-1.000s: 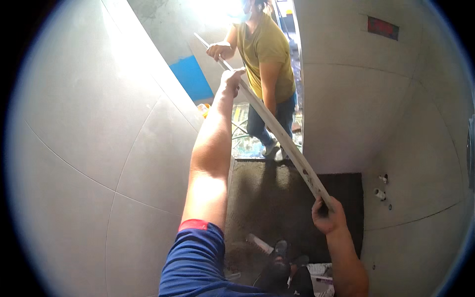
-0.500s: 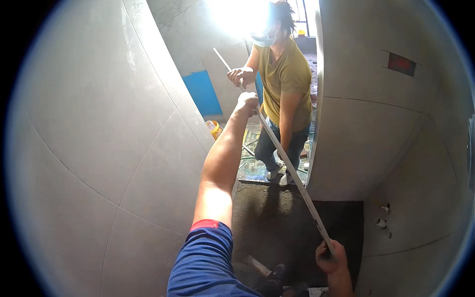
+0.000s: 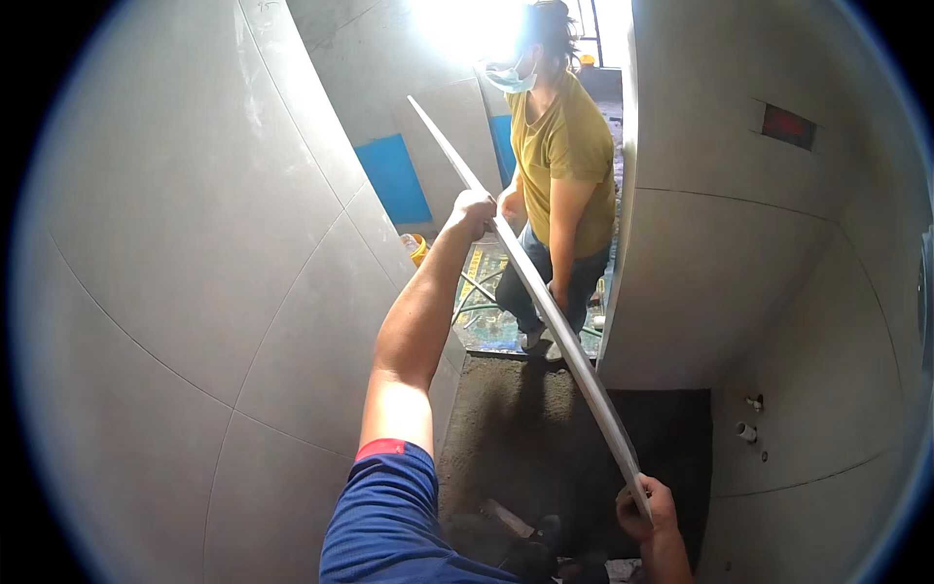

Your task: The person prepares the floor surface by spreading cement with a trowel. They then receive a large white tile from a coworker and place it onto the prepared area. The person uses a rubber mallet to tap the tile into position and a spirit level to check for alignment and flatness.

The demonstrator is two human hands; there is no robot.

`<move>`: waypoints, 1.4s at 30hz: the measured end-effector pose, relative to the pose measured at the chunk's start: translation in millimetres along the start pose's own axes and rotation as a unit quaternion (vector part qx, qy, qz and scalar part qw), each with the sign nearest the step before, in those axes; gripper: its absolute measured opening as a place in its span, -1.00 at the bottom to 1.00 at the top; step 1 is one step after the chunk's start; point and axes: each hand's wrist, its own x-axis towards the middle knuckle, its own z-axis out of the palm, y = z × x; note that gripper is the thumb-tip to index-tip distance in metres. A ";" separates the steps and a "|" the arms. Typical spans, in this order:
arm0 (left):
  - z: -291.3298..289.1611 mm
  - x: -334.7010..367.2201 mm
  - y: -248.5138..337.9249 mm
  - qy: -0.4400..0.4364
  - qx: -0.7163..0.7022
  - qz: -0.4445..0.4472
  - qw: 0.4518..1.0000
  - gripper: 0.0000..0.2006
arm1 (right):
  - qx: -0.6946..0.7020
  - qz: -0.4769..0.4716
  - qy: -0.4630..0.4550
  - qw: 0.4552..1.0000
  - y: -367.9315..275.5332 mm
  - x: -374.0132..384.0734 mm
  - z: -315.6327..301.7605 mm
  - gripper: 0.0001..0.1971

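Note:
A long, straight, pale metal bar (image 3: 569,346) slants across the view, from the upper left down to the lower right. With my left arm stretched forward, my left hand (image 3: 474,211) is closed round its far part, and the far tip sticks out beyond. My right hand (image 3: 650,508) grips the near end low on the right. Facing me in the doorway stands a co-worker (image 3: 569,146) in a mustard T-shirt and face mask. The co-worker's hand (image 3: 510,201) is lowered close beside the bar behind my left hand; whether it touches is hard to tell.
Large grey tiled walls (image 3: 185,292) close in on both sides. The floor (image 3: 506,419) is dark, rough mortar, with a small pale block (image 3: 508,519) near my feet. Pipe stubs (image 3: 747,431) jut from the right wall. A yellow bucket (image 3: 416,248) stands by the doorway.
The co-worker's hand has come off the bar's far part and dropped lower. My left hand has shifted slightly left and down, and the bar has rolled, showing a wider face.

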 end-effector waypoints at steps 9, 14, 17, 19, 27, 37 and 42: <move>10.8 0.4 -17.3 0.013 0.046 -0.036 0.998 -0.96 | -0.101 0.038 0.077 0.991 8.3 -2.7 14.2 -0.69; -5.4 -0.5 -40.7 -0.101 0.426 0.232 0.869 -0.74 | -0.086 0.081 0.053 0.992 29.3 17.7 -14.7 -0.68; 21.3 -29.6 -38.1 -0.068 0.715 0.412 0.560 -0.77 | -0.123 0.101 0.087 0.983 29.9 39.9 -49.1 -0.65; 33.2 -47.7 -35.4 -0.069 0.730 0.389 0.558 -0.79 | -0.117 0.101 0.087 0.984 39.2 57.7 -74.5 -0.60; 17.4 -116.5 -69.5 -0.002 0.668 0.432 0.606 -0.91 | -0.201 0.177 0.025 0.963 64.2 65.4 -115.6 -0.39; 42.0 -230.2 -83.8 0.004 0.069 0.158 0.985 -0.78 | -0.231 0.185 0.077 0.952 92.9 127.1 -216.7 -0.35; 61.4 -309.0 -126.7 0.091 0.017 0.128 0.988 -0.70 | -0.300 0.114 0.185 0.929 91.5 122.2 -237.6 -0.35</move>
